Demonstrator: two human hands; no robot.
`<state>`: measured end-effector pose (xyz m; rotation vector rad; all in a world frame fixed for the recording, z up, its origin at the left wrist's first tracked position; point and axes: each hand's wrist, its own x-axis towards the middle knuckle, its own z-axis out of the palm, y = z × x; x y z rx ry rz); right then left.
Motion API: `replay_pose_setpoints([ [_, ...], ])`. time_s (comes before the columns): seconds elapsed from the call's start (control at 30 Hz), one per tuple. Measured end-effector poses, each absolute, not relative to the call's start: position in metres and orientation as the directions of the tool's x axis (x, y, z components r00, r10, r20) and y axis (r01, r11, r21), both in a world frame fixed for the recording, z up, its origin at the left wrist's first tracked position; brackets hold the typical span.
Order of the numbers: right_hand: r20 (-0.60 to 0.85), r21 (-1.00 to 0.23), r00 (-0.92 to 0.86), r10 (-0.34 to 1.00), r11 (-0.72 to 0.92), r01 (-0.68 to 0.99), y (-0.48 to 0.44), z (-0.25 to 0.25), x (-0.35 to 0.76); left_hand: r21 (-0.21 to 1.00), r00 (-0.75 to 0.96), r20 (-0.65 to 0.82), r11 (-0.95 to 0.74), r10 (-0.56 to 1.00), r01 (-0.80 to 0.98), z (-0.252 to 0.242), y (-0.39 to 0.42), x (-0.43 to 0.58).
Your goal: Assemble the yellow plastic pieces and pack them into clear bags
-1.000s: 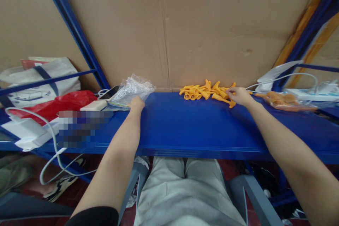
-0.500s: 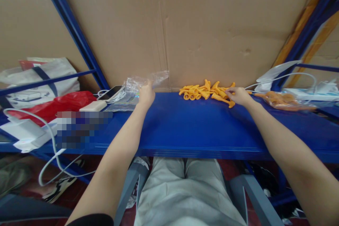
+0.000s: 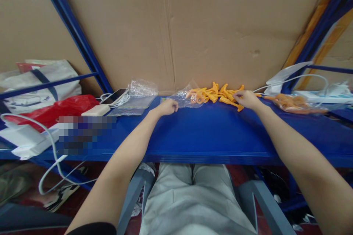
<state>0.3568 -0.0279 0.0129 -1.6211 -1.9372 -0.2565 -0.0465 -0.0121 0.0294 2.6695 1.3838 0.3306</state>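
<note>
left hand [image 3: 167, 107]: grip pinching clear bag [image 3: 180, 97], which overlaps left end of orange parts [image 3: 213, 97] | right hand [image 3: 246, 100]: at their right end, can't tell if grip pinches one | orange parts: heaped along counter [image 3: 198, 132] back edge

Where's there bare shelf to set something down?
Widest: blue shelf between left forearm and right forearm, in front of orange pieces. Smaller: outside the right forearm, before bagged pieces. Crowded: left end, around red bag and white charger.

Left fingers [image 3: 174, 106] and clear bag [image 3: 181, 98] now nearer orange pieces [image 3: 213, 97]
</note>
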Motion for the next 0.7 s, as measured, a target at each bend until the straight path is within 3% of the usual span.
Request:
replay_pose_setpoints([
  [0.17,0.537,-0.214,-0.062,0.841,0.207,0.955,-0.031,0.016,0.351,0.136,0.433,0.212,-0.465,0.876,0.875,0.024,-0.015,-0.04],
  [0.27,0.631,-0.167,-0.142,0.763,0.311,0.936,-0.033,0.02,0.334,0.139,0.423,0.229,-0.459,0.877,0.877,0.017,-0.014,-0.035],
  [0.43,0.725,0.063,-0.41,0.554,0.539,0.84,-0.046,0.02,0.282,0.233,0.342,0.113,-0.36,0.933,0.903,0.009,-0.015,-0.027],
  [0.57,0.634,0.277,-0.634,0.443,0.635,0.721,-0.057,0.011,0.245,0.24,0.38,-0.065,-0.356,0.922,0.903,0.009,-0.02,-0.024],
  [0.7,0.551,0.424,-0.741,0.384,0.636,0.645,-0.054,-0.003,0.228,0.282,0.468,-0.065,-0.433,0.882,0.856,0.011,-0.022,-0.022],
])
